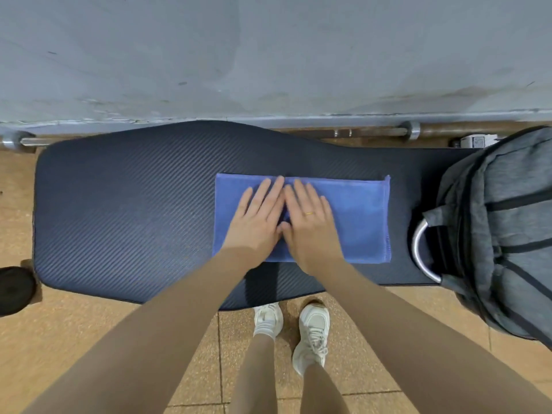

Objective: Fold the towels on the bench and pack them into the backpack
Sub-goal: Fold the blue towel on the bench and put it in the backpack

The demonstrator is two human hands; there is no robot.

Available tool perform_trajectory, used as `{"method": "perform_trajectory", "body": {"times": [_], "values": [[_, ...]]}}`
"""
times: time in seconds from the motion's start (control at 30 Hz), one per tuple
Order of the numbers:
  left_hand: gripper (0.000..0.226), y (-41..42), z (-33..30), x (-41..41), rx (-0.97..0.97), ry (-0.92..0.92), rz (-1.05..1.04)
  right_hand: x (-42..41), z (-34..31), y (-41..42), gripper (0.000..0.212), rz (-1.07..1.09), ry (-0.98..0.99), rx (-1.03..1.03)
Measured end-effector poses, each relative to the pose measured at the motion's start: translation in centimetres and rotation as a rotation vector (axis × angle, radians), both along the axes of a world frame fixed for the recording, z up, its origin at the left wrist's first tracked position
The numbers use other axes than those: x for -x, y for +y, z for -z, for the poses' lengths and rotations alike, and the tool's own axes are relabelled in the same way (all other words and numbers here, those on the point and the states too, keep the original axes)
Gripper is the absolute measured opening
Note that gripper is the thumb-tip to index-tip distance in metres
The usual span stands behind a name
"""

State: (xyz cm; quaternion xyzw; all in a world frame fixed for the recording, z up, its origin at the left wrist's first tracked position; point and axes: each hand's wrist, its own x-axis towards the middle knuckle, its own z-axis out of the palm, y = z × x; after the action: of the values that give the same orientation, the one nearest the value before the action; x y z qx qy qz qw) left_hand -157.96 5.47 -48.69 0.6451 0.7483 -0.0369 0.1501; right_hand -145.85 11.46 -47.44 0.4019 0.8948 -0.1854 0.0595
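Observation:
A blue towel point(358, 216) lies folded into a flat rectangle on the dark padded bench point(125, 210), right of the bench's middle. My left hand point(257, 219) and my right hand point(310, 225) lie side by side on the towel's left half, palms down and fingers straight, pressing it flat. The two hands touch at the thumbs and index fingers. A grey backpack point(507, 228) stands on the right end of the bench, its silver handle loop point(418, 252) turned toward the towel. Only this one towel is in view.
A grey wall rises directly behind the bench, and a steel barbell point(373, 132) lies along its foot. A black weight plate point(15, 289) sits on the tiled floor at the left. My white shoes point(312, 333) stand close to the bench's front edge.

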Motion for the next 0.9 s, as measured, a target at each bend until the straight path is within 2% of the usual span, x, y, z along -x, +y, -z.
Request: {"method": "perform_trajectory", "body": {"times": [0.13, 0.23, 0.4, 0.5, 0.6, 0.77, 0.9], "values": [[0.072, -1.6, 1.9, 1.3, 0.052, -0.031, 0.021, -0.8, 2.2, -0.2, 0.059, -0.122, -0.138, -0.016], [0.098, -2.0, 1.7, 2.3, 0.059, -0.026, 0.033, -5.8, 2.8, 2.1, 0.062, 0.012, -0.208, -0.049], [0.119, -1.6, 0.5, 1.6, 0.198, -0.054, -0.010, -11.9, 0.9, 4.8, 0.071, 0.203, -0.293, 0.120], [0.121, -1.2, -0.7, 1.1, 0.243, -0.024, -0.044, -11.2, -0.8, 4.4, 0.066, 0.375, -0.205, 0.211], [0.117, -0.8, -2.1, 0.4, 0.251, -0.021, -0.067, -10.4, -2.1, 3.7, 0.054, 0.645, -0.060, 0.239], [0.105, 1.4, -2.6, -3.3, 0.154, -0.108, 0.068, -9.7, -2.0, 3.8, 0.047, 1.092, 0.004, 0.494], [0.100, 3.3, -1.7, -6.0, 0.133, -0.124, 0.163, -9.6, -2.0, 4.7, 0.018, 1.223, 0.188, 0.698]]}}
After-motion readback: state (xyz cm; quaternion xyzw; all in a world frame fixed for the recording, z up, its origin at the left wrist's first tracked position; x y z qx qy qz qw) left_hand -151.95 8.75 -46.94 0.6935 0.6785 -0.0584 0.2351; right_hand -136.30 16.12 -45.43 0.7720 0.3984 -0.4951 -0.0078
